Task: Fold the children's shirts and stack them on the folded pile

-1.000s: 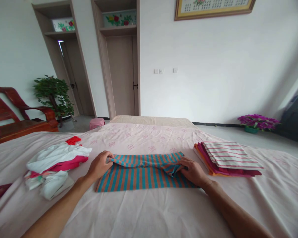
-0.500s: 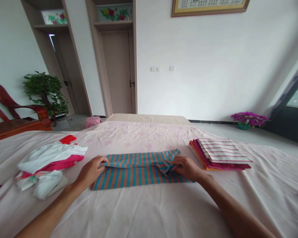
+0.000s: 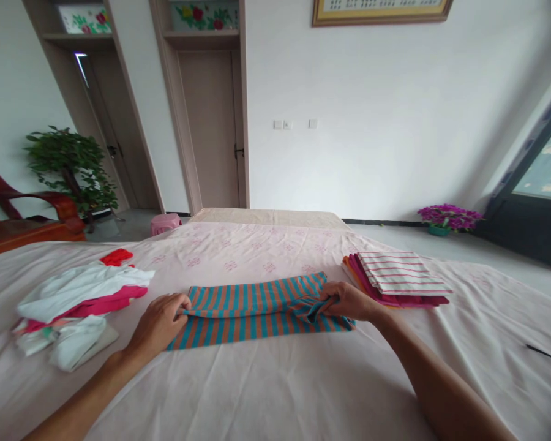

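A teal and brown striped cloth (image 3: 252, 300) lies on the bed sheet in front of me, partly folded over lengthwise. My left hand (image 3: 163, 318) pinches the fold at the cloth's left end. At the right end my right hand (image 3: 346, 300) grips a bunched part of the same cloth, which is twisted beside the fingers. To the right of that hand sits a stack of folded cloths (image 3: 404, 274), a white one with red stripes on top and magenta and orange ones below. Left of my left hand is a loose heap of clothes (image 3: 82, 294) in white, pink and red.
The pale sheet (image 3: 275, 392) spreads under everything. A thin black cord (image 3: 546, 354) lies at the far right. Beyond the bed stand a pink stool (image 3: 165, 223), a wooden chair (image 3: 50, 211), a leafy plant (image 3: 68, 165) and a pot of purple flowers (image 3: 449, 217).
The upper layer of the striped cloth lies flatter and its folded edge has come a little nearer to me. Both hands keep their hold. The whole view has shifted slightly.
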The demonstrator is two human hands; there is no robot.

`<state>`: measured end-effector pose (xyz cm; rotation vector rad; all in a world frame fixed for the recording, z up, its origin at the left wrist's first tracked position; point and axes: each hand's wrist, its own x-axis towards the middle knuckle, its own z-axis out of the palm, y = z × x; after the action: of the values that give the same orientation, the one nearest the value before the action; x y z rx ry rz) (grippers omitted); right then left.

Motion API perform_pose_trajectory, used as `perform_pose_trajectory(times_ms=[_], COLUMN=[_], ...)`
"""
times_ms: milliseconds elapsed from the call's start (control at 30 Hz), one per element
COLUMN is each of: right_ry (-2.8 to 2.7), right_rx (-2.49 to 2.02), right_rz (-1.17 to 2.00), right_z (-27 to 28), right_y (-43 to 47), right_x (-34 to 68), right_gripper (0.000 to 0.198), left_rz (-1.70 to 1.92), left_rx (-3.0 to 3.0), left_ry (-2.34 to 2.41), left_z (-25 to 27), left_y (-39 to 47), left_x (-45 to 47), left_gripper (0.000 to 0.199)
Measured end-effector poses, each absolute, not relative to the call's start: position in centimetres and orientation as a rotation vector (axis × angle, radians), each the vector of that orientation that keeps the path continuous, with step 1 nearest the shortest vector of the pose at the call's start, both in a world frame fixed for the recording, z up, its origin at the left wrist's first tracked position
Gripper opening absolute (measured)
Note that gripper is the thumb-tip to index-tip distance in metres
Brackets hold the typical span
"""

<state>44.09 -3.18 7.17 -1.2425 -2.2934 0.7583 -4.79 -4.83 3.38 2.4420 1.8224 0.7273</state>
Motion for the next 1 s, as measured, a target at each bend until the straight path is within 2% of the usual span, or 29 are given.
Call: perform_pose_trajectory(times_ms=[233,333,433,633,833,1000], right_ry=[-2.315,-2.357,-2.284,-1.869,-1.726,-1.732], right_rx=[-1.546,-1.518,-1.552,-2.035,-2.034,-1.995], right_rz=[1.240,1.301,1.107,0.284,0.218,0.182], right_z=[7.2,8.2,8.8,7.2,4.8,3.9], right_y=[-3.9,-4.1,-3.7,-1.6,0.1,2.3], right_x=[44.6,45.2,46.0,45.9,43.9,43.5], right_gripper=[0.033,0.029,0.027,0.033,0.050,0.042], left_rz=[0.530,0.481,0.548,0.672,0.588,0.407], left_rx=[2.602,2.602,2.621,2.470,2.406,2.511], left_ry=[1.850,1.882,1.785,1.467,1.323,1.488], left_z=[3.8,4.2,4.9,5.4,3.9,1.6], left_y=[-5.6,-5.9,-6.2,-6.0,-3.5,-1.1], left_x=[-4.5,-4.1,-2.6,4.7,10.5,11.3], left_gripper=[0.024,0.027,0.030,0.036,0.048,0.060])
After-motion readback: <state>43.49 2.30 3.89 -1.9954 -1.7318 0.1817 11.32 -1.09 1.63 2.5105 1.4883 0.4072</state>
